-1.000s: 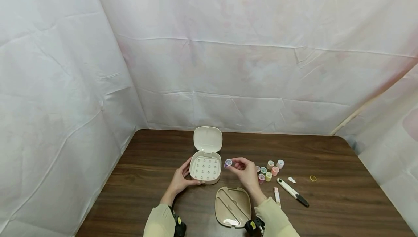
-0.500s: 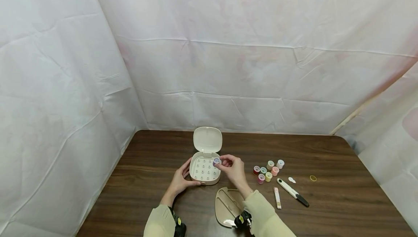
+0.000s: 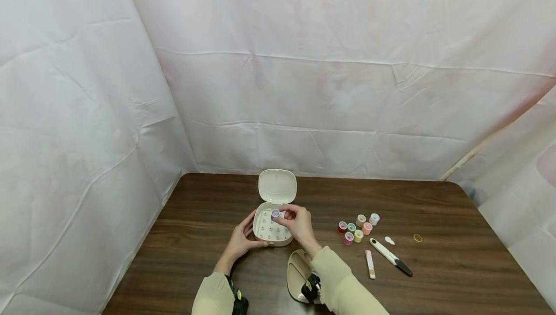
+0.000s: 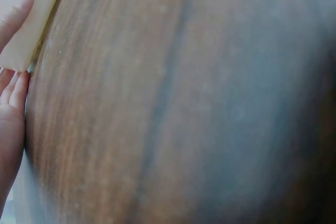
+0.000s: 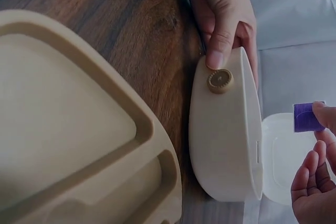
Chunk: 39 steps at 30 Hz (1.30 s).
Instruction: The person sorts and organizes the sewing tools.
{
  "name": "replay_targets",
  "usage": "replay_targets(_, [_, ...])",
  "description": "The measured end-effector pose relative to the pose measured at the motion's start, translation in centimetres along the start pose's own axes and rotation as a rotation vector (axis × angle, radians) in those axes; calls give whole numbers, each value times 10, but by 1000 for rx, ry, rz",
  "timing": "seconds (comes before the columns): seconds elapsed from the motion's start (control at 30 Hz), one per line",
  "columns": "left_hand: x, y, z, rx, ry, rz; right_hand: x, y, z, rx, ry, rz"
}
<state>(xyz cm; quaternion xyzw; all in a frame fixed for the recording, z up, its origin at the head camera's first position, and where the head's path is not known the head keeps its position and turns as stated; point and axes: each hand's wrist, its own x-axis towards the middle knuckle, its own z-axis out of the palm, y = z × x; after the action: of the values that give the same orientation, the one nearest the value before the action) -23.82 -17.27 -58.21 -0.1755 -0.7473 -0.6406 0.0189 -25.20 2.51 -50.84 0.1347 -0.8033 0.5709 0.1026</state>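
A cream sewing box (image 3: 280,244) stands with its lid (image 3: 277,185) tipped back and rows of small pegs showing inside. My left hand (image 3: 240,240) grips its near left corner; in the right wrist view the thumb lies at the front, beside a round brown button (image 5: 220,81). Above the pegs, my right hand (image 3: 299,225) pinches a purple thread spool (image 5: 307,118) between thumb and forefinger. In the left wrist view only part of the left hand (image 4: 11,121) shows, against the box's side.
A beige divided tray (image 5: 68,103) lies in front of the box, partly under the right forearm. To the right are several thread spools (image 3: 358,236), a white-and-black seam ripper-like tool (image 3: 386,252), a slim pale packet (image 3: 370,264), a small white piece (image 3: 389,240) and a yellow ring (image 3: 418,238).
My right hand has carried the purple spool leftward from beside the box to over its pegs. The left hand has stayed at the box.
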Motion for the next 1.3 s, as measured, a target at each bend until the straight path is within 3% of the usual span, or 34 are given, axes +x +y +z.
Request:
replay_targets(0.27, [-2,22,3,-26,-17,-43,5,1,11,-35,-20,10])
replay_targets(1.07, [-1,21,2,-16,-8,-65,20,15,37,-75,-64,98])
replay_targets(1.3, [-4,23,3,-16,-6,-71,19,22,42,-89,-86,67])
